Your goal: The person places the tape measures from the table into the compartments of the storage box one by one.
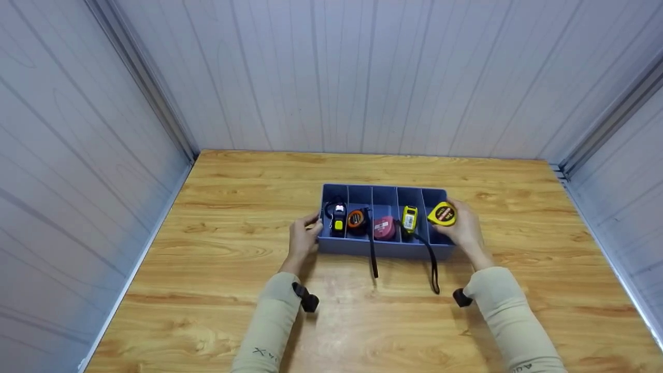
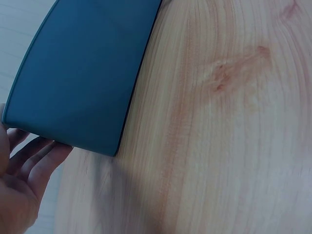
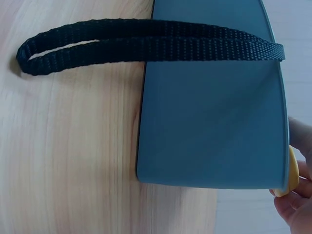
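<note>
A blue-grey divided box [image 1: 357,247] lies lengthwise on the table. My left hand [image 1: 303,237] grips its left end, thumb at the rim and fingers against the outer wall [image 2: 83,73]. Over the rightmost compartment, my right hand [image 1: 467,228] holds a yellow tape measure [image 1: 444,213]; in the right wrist view, only a yellow edge [image 3: 293,173] of it shows past the rim. The other compartments hold a black and yellow tape measure [image 1: 339,220], an orange and black one [image 1: 357,219], a round red one [image 1: 384,228] and a yellow one [image 1: 409,219].
Two black straps hang over the box's front wall, one near the middle [image 1: 373,254] and one farther right [image 1: 434,272]. Wood-patterned tabletop [image 1: 233,217] surrounds the box. Pale panel walls [image 1: 336,77] stand behind and on both sides.
</note>
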